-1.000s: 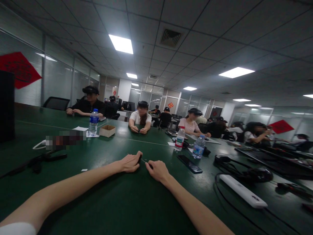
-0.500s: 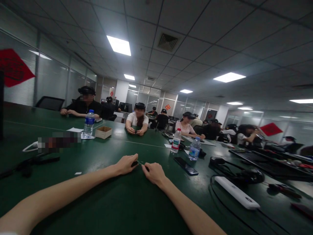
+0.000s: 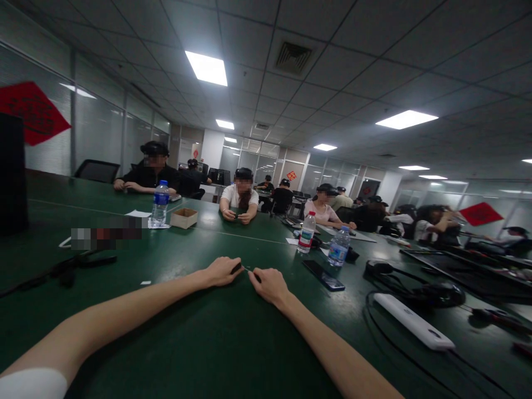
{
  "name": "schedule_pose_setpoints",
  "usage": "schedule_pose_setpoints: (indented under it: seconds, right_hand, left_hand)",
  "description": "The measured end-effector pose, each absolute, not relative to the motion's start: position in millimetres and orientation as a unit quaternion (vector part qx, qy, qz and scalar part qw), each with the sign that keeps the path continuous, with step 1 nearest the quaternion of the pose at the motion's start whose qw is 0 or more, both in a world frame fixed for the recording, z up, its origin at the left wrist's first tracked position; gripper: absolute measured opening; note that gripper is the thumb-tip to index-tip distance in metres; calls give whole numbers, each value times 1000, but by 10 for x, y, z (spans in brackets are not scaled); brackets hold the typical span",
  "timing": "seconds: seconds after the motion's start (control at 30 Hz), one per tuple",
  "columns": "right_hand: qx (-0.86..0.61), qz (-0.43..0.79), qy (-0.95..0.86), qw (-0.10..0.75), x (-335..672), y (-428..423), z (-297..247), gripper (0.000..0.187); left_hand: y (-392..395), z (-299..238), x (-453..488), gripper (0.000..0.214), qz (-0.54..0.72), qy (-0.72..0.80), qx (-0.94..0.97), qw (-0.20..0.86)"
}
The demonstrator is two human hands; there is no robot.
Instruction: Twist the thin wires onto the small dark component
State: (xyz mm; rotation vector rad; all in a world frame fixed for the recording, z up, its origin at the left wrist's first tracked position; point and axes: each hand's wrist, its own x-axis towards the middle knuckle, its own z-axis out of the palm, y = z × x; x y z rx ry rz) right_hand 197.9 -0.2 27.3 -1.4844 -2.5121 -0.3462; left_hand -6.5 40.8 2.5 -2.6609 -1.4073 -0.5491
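Note:
Over the green table (image 3: 187,343), my two hands are close together with a narrow gap between the fingertips. My left hand (image 3: 222,271) is closed on a small dark object (image 3: 236,269), mostly covered by the fingers. From it a thin, pale strand or rod (image 3: 246,269) reaches towards my right hand (image 3: 270,285). The fingers of that hand are pinched together at the strand's other end. A dark patch shows between its thumb and forefinger, too small to identify.
Rightward are a phone (image 3: 323,275), two water bottles (image 3: 306,233), a black headset (image 3: 415,282) and a white power bank (image 3: 413,321) with a cable. Leftward stand another bottle (image 3: 159,205) and a small open box (image 3: 183,218). Across the table sits a person (image 3: 240,197); others work beyond.
The view has swung slightly left, so the whole scene sits further right. Both hands keep nearly the same pose and spacing.

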Motion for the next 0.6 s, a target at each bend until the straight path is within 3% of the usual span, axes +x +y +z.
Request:
schedule_pose_setpoints:
  seconds: [0.6]
  right_hand:
    - [-491, -137, -856, 91, 1978, -15, 285, 54]
  left_hand:
    - [417, 11, -73, 41, -155, -420, -892, 56]
